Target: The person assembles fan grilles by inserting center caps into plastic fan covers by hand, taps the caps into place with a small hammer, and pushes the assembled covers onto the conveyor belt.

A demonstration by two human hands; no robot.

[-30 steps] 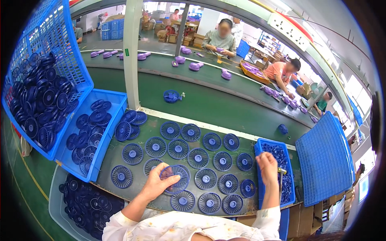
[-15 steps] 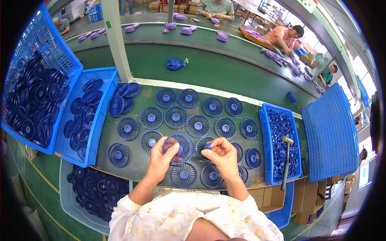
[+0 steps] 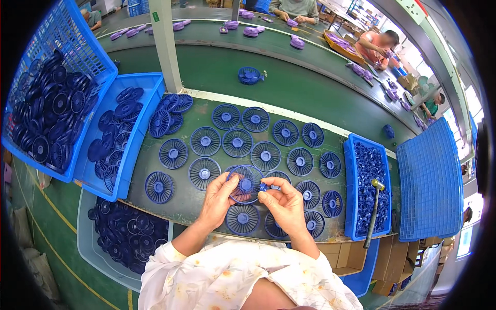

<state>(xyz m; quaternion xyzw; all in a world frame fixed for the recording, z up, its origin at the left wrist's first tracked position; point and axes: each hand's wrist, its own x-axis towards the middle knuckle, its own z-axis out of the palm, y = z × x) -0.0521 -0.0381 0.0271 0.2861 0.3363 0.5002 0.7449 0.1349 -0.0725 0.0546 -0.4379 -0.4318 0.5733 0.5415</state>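
On green surface, showed blue grilles in loose rows. Gripped round blue grille by left rim in left hand, thumb before it, fingers behind. Pinched small blue part in right hand, between thumb and fingertips, just beside grille's right rim; earlier, held farther from it.

The grille and small part in the hands are dark blue, the former radially slatted, the blouse below white with yellow flowers, the counter beneath grey-green, the box to their right bright blue.
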